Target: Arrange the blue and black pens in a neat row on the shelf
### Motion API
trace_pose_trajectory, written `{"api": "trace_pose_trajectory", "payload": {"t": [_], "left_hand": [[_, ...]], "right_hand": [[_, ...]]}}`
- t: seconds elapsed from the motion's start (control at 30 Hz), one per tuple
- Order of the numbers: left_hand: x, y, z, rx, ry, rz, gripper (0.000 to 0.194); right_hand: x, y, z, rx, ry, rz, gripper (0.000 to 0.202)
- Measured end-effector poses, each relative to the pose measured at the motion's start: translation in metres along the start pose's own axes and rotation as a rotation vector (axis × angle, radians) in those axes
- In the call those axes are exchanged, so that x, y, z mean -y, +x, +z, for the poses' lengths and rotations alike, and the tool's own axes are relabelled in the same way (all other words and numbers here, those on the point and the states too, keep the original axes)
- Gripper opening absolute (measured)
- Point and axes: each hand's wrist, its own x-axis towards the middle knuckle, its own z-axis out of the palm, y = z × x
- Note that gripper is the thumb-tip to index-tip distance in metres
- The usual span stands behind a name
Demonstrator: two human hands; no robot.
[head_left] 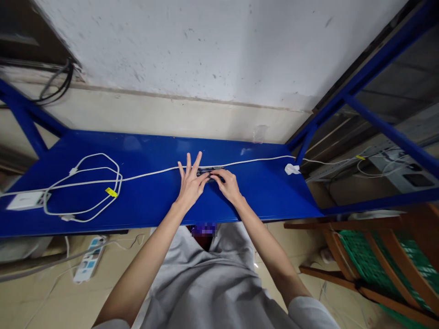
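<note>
Several thin dark stick-like items [205, 172] lie together at the middle of the blue shelf [147, 155], partly hidden by my hands. My left hand [191, 183] is at their left side, three fingers spread up and away, its thumb and index side touching the items. At their right, my right hand [226, 183] has its fingers bent together in a pinch on the dark items. Behind both hands a white cable [247, 161] runs across the shelf.
A looped white cable [120, 176] with a yellow tag [111, 192] lies on the left, near a white box [25, 200]. Crumpled white tissue [292, 169] sits at the right. Blue frame bars [370, 59] rise at both ends. A power strip [90, 259] is on the floor.
</note>
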Motion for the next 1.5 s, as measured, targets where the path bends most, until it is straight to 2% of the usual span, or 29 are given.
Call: {"api": "trace_pose_trajectory", "payload": {"t": [0.17, 0.3, 0.5, 0.7, 0.87, 0.93, 1.03, 1.17, 1.33, 1.5], "left_hand": [[0.006, -0.004, 0.004, -0.049, 0.018, -0.017, 0.023], [0.011, -0.008, 0.005, -0.017, 0.025, 0.012, 0.025], [0.005, -0.005, 0.002, -0.025, 0.001, 0.066, 0.023], [-0.001, -0.002, 0.001, 0.085, 0.006, 0.136, 0.029], [0.002, -0.007, 0.006, 0.052, -0.014, 0.101, 0.026], [0.004, -0.008, 0.008, 0.025, -0.032, 0.067, 0.025], [0.006, -0.009, 0.009, -0.01, 0.012, 0.013, 0.023], [0.009, -0.01, 0.01, 0.003, 0.081, -0.007, 0.021], [0.007, -0.009, 0.009, 0.024, 0.042, 0.016, 0.026], [0.001, -0.003, 0.003, 0.046, -0.036, 0.065, 0.028]], "right_hand": [[0.006, 0.003, -0.002, 0.061, 0.039, -0.022, 0.027], [0.008, 0.004, -0.004, 0.061, 0.006, -0.021, 0.029], [0.007, 0.005, -0.006, 0.094, -0.099, -0.004, 0.049], [0.003, 0.008, -0.006, -0.099, -0.219, 0.072, 0.046], [-0.001, 0.007, -0.002, 0.022, -0.188, 0.078, 0.062], [0.0, 0.007, -0.002, 0.031, -0.165, 0.078, 0.06], [0.006, 0.007, -0.005, 0.038, -0.121, 0.053, 0.046], [0.011, 0.008, -0.008, 0.047, -0.062, 0.034, 0.03], [0.005, 0.005, -0.006, 0.015, -0.033, 0.091, 0.028], [0.004, 0.003, -0.006, -0.072, -0.087, 0.131, 0.039]]}}
